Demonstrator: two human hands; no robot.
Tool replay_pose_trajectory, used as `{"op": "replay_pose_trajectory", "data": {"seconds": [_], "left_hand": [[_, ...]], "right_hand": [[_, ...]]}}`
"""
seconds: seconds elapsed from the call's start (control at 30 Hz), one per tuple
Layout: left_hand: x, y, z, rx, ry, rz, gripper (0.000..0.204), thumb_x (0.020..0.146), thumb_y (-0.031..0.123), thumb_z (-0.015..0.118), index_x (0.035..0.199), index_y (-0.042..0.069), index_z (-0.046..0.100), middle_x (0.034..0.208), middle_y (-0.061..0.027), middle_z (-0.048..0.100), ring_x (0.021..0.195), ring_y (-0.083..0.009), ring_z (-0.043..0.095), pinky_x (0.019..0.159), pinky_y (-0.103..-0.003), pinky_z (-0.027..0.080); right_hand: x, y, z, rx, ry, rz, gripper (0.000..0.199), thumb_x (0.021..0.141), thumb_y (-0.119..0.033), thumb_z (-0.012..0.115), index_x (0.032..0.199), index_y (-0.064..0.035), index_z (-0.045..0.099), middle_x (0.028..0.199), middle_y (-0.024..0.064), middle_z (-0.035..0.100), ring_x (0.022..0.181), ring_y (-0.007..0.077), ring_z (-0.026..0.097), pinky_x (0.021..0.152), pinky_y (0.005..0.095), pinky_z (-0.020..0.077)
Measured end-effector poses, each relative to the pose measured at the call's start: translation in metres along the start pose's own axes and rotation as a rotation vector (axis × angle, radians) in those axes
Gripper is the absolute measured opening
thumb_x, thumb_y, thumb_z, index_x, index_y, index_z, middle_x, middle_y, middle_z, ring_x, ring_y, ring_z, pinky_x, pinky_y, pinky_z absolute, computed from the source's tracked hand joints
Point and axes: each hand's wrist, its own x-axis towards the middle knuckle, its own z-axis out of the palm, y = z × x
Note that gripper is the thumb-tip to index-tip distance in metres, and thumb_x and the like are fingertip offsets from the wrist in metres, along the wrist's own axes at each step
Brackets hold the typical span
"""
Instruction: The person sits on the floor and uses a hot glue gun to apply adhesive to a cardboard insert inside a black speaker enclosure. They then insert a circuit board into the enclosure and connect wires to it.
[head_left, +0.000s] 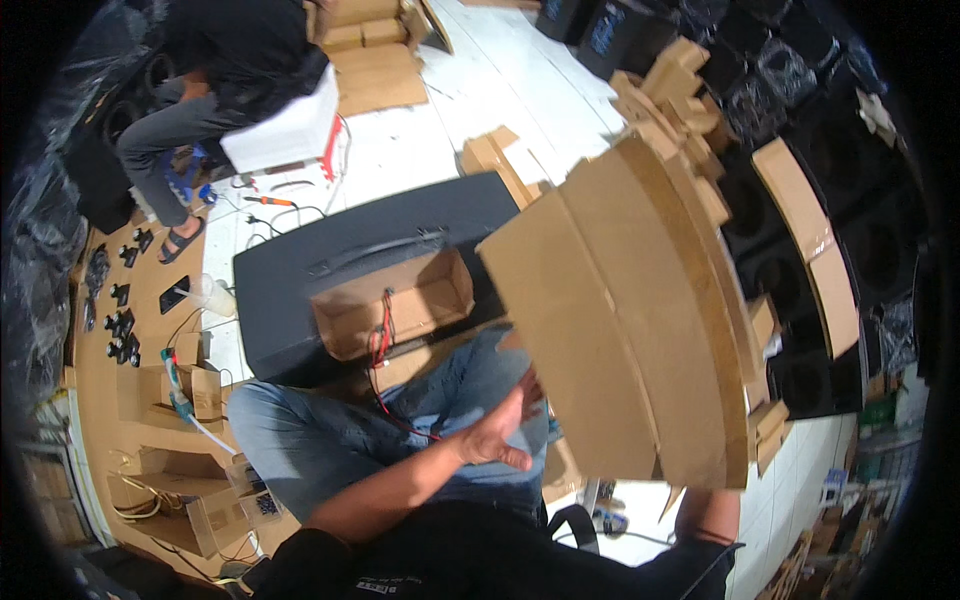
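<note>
A stack of several brown fibreboard panels (610, 330) is held up tilted at my right, over my lap. My left hand (497, 432) has its fingers spread and rests against the stack's near edge. My right forearm (706, 515) rises behind the panels, which hide the hand. In front of my knees lies a black speaker cabinet (290, 285) with a rectangular brown cut-out (400, 300). Red and black wires (383, 345) hang from the cut-out onto my jeans.
Another person (215, 70) sits at the upper left on a white box (285, 128). Black speaker boxes (880, 250) stack along the right, with wood offcuts (680, 95) on top. A brown work surface (150, 400) at left carries small black parts, wires and a bottle.
</note>
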Motion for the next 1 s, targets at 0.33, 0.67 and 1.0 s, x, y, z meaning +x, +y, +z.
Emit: {"op": "replay_pose_trajectory", "data": {"seconds": [0.33, 0.67, 1.0], "left_hand": [[-0.087, -0.012, -0.033, -0.409, 0.16, 0.332, 0.107, 0.072, 0.06, 0.087, 0.152, 0.005, 0.043, 0.144, -0.0096, 0.057, 0.134, -0.0279, 0.054, 0.111, -0.047, 0.044], [-0.149, 0.002, -0.046, -0.365, 0.35, 0.42, 0.105, 0.077, 0.064, 0.082, 0.153, 0.005, 0.04, 0.145, -0.0113, 0.055, 0.131, -0.0303, 0.056, 0.109, -0.048, 0.048], [-0.132, 0.02, -0.024, -0.21, 0.344, 0.531, 0.099, 0.078, 0.051, 0.086, 0.152, 0.004, 0.041, 0.144, -0.0105, 0.056, 0.131, -0.0297, 0.056, 0.108, -0.046, 0.047]], "right_hand": [[-0.031, -0.061, 0.09, 0.134, -0.155, 0.013, 0.022, 0.075, -0.015, 0.071, 0.087, 0.0017, 0.064, 0.067, 0.019, 0.06, 0.065, 0.0326, 0.064, 0.059, 0.0443, 0.0476], [-0.054, -0.085, 0.148, 0.046, -0.35, -0.009, 0.022, 0.078, -0.016, 0.07, 0.09, 0.0004, 0.063, 0.067, 0.0193, 0.061, 0.065, 0.0341, 0.065, 0.06, 0.0459, 0.0488], [-0.056, -0.08, 0.154, -0.017, -0.385, 0.012, 0.022, 0.08, -0.016, 0.07, 0.093, -0.001, 0.061, 0.066, 0.0196, 0.061, 0.066, 0.0355, 0.066, 0.061, 0.0474, 0.0501]]}}
